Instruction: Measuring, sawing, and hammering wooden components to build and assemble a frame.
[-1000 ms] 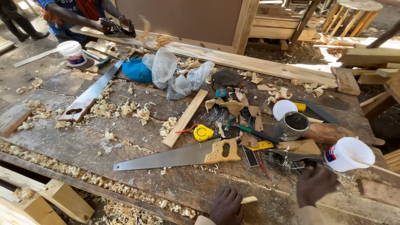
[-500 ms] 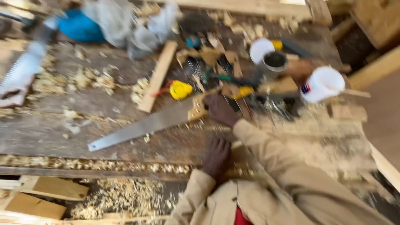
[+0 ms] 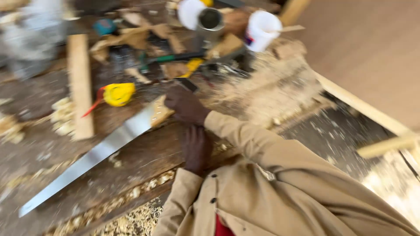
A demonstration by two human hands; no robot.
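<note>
A hand saw (image 3: 100, 150) with a long steel blade and a wooden handle lies slanted across the worn wooden workbench (image 3: 52, 175). My right hand (image 3: 186, 105) is closed around the saw's handle. My left hand (image 3: 196, 148) rests flat on the bench just below it, fingers together, holding nothing. Both arms wear tan sleeves. A yellow tape measure (image 3: 118, 94) lies just left of the handle. The picture is blurred by motion.
A pale wooden strip (image 3: 80, 85) lies upright left of the tape measure. At the back stand a white tub (image 3: 261, 29), a metal can (image 3: 210, 19) and scattered tools and offcuts. Wood shavings (image 3: 271, 87) cover the right end. A plank (image 3: 358, 107) leans beside the bench.
The view has swung right and closer. My right hand has reached onto the saw's handle and closed on it; my left hand has moved up onto the bench below it.
</note>
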